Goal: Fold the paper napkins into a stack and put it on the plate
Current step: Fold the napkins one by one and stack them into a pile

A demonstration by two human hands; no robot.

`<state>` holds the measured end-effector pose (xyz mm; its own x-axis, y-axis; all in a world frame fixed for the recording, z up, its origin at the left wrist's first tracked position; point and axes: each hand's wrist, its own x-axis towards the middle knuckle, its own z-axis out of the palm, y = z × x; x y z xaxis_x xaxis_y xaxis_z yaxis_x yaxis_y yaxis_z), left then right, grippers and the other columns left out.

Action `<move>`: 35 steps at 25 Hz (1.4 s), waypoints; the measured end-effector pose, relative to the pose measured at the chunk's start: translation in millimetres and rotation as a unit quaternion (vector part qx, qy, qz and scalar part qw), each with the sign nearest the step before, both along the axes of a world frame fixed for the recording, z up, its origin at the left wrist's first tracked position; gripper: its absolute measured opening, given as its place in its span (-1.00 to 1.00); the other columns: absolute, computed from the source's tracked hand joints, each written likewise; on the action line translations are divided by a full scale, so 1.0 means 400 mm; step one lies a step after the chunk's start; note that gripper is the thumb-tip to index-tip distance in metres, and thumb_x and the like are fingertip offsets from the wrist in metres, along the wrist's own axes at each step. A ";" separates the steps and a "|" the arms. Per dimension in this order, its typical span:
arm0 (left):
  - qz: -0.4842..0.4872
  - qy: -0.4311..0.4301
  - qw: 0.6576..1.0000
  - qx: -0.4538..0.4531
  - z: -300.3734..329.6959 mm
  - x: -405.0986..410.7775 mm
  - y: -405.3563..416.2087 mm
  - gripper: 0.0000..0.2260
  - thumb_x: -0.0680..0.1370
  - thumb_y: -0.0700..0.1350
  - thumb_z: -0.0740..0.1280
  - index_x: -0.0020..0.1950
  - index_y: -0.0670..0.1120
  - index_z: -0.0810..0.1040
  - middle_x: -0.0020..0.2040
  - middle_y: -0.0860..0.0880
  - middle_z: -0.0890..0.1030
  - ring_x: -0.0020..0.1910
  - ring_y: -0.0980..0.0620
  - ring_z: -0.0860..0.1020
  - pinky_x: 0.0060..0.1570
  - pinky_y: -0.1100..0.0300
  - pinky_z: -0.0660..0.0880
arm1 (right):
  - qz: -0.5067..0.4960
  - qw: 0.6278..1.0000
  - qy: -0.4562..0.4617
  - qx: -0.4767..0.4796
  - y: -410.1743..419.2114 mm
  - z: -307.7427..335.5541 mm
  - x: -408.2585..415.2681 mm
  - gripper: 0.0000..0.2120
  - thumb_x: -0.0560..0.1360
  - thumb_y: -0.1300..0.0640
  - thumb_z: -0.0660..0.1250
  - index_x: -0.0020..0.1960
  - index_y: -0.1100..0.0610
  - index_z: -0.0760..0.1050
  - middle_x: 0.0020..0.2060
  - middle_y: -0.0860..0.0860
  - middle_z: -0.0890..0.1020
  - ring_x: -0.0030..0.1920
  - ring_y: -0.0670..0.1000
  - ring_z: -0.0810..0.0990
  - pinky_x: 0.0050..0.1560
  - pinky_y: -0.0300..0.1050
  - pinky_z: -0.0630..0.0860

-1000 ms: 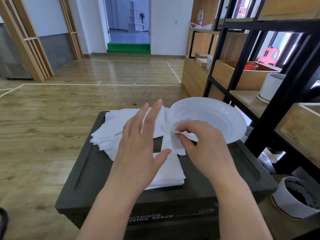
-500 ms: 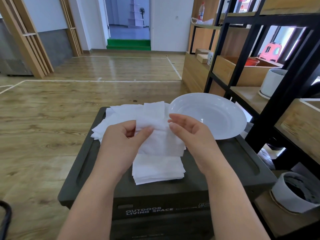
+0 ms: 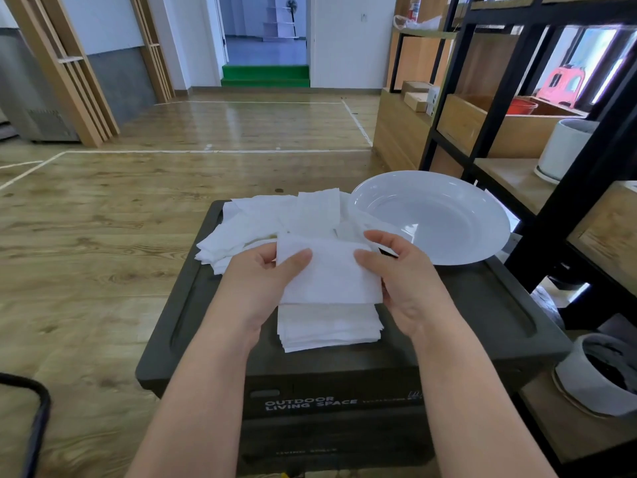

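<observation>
Both hands hold one white paper napkin (image 3: 329, 270) just above a stack of folded napkins (image 3: 329, 327) on the dark box lid (image 3: 465, 305). My left hand (image 3: 260, 281) pinches the napkin's left edge, thumb on top. My right hand (image 3: 401, 274) pinches its right edge. A loose pile of unfolded napkins (image 3: 262, 222) lies at the lid's far left. The white plate (image 3: 431, 215) sits at the far right of the lid, with nothing in it.
A black metal shelf (image 3: 551, 208) with wooden boards stands close on the right, carrying a white pot (image 3: 565, 150). Another white pot (image 3: 599, 374) sits low at the right. Wooden floor spreads to the left and beyond.
A second ago my left hand was open above the pile and my right pinched a napkin near the plate. Now both hands hold one napkin flat over the folded stack.
</observation>
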<state>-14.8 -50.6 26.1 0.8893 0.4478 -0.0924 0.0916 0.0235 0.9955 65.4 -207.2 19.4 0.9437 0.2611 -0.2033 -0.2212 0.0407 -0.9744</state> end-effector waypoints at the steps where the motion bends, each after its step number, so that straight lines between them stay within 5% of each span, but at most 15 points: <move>1: 0.009 0.011 1.000 0.016 -0.004 0.002 0.002 -0.88 0.49 0.00 0.40 -0.11 -0.01 0.68 -0.18 0.12 0.72 -0.19 0.16 0.67 -0.30 0.37 0.49 | -0.013 0.999 -0.029 -0.012 0.003 -0.001 0.000 -0.75 0.44 0.19 0.42 0.06 -0.06 0.55 0.01 0.00 0.63 0.02 0.05 0.62 0.04 0.04 0.59; 6: 0.087 0.099 0.972 0.197 -0.043 0.013 0.016 -0.66 0.53 0.05 0.32 -0.26 -0.20 0.56 -0.31 0.02 0.53 -0.37 0.08 0.43 -0.33 0.23 0.30 | -0.002 0.967 -0.166 -0.194 0.004 -0.021 -0.009 -0.81 0.43 0.18 0.40 -0.17 -0.13 0.59 -0.23 -0.09 0.57 -0.19 -0.12 0.55 -0.25 -0.32 0.40; 9: 0.117 0.145 0.937 0.297 -0.055 0.014 0.022 -0.83 0.49 0.08 0.35 -0.19 0.00 0.56 -0.32 0.13 0.52 -0.37 0.20 0.46 -0.38 0.29 0.30 | 0.003 0.941 -0.179 -0.288 0.005 -0.028 -0.006 -0.82 0.44 0.14 0.38 -0.21 -0.14 0.55 -0.22 -0.14 0.55 -0.23 -0.20 0.50 -0.42 -0.45 0.30; 12: 0.109 0.172 0.918 0.339 -0.061 0.018 0.028 -0.85 0.47 0.09 0.37 -0.19 0.04 0.58 -0.36 0.14 0.56 -0.35 0.22 0.48 -0.44 0.31 0.28 | 0.007 0.928 -0.181 -0.324 0.004 -0.033 -0.004 -0.88 0.43 0.11 0.39 -0.22 -0.10 0.54 -0.27 -0.14 0.53 -0.28 -0.18 0.49 -0.46 -0.37 0.29; 17: 0.095 0.195 0.914 0.343 -0.063 0.016 0.032 -0.80 0.43 0.08 0.41 -0.34 0.04 0.52 -0.40 0.09 0.59 -0.38 0.15 0.53 -0.47 0.29 0.27 | 0.012 0.914 -0.195 -0.356 0.011 -0.039 -0.002 -0.87 0.42 0.13 0.39 -0.16 -0.07 0.48 -0.25 -0.15 0.51 -0.25 -0.20 0.46 -0.37 -0.32 0.30; 25: 0.061 0.243 0.899 0.359 -0.085 0.025 0.038 -0.81 0.43 0.05 0.42 -0.30 0.03 0.49 -0.31 0.12 0.53 -0.34 0.19 0.45 -0.46 0.26 0.26 | 0.027 0.901 -0.179 -0.395 0.012 -0.068 -0.004 -0.89 0.46 0.19 0.31 -0.14 -0.02 0.48 -0.22 -0.11 0.52 -0.28 -0.08 0.51 -0.25 -0.15 0.53; 29: 0.051 0.257 0.899 0.352 -0.086 0.031 0.042 -0.81 0.44 0.06 0.41 -0.24 0.03 0.44 -0.26 0.13 0.49 -0.30 0.18 0.41 -0.42 0.23 0.27 | 0.045 0.883 -0.193 -0.426 0.014 -0.070 0.001 -0.90 0.47 0.15 0.28 -0.15 -0.03 0.49 -0.21 -0.13 0.51 -0.23 -0.11 0.51 -0.31 -0.27 0.41; 32: 0.077 0.240 0.902 0.350 -0.079 0.024 0.041 -0.77 0.42 0.11 0.41 -0.15 0.03 0.43 -0.26 0.16 0.42 -0.25 0.11 0.40 -0.41 0.22 0.25 | -0.096 0.878 -0.255 -0.393 -0.005 -0.033 0.063 -0.92 0.46 0.13 0.32 -0.19 -0.01 0.51 -0.31 -0.18 0.52 -0.31 -0.18 0.47 -0.39 -0.40 0.25; 35: 0.132 0.187 0.911 0.342 -0.058 0.017 0.032 -0.77 0.45 0.17 0.35 -0.11 0.05 0.45 -0.25 0.15 0.42 -0.20 0.06 0.42 -0.40 0.19 0.25 | -0.167 0.858 -0.254 -0.415 -0.013 -0.007 0.154 -0.82 0.49 0.12 0.32 0.10 0.04 0.54 -0.06 -0.05 0.58 -0.11 -0.08 0.51 -0.17 -0.30 0.36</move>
<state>-7.8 -37.7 2.8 0.7062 0.7079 0.0137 0.5086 -0.5206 0.6858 127.2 -212.6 16.7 0.9595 -0.0777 0.2709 0.1287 -0.7343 -0.6666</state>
